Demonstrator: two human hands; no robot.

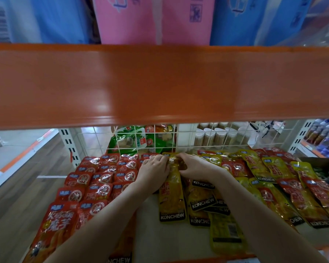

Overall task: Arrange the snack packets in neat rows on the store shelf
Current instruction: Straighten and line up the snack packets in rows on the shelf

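Both hands meet near the back edge of the shelf (156, 234): the left hand (154, 170) and right hand (195, 166) pinch the top of a yellow packet (171, 196) lying lengthwise mid-shelf. Red packets (103, 179) sit in rows toward the left edge; mixed packets (273, 179) lie jumbled toward the right.

The pale shelf (160, 242) carries red packets (101, 179) and yellow packets (224, 232).

Both hands working a yellow packet at the back of the shelf

The left hand (153, 168) and right hand (195, 166) are pinching the top of a yellow packet (171, 198); red packets (101, 179) are lying in rows leftward; a wire grid (179, 137) is standing behind, seemingly fronting green bags (129, 139).
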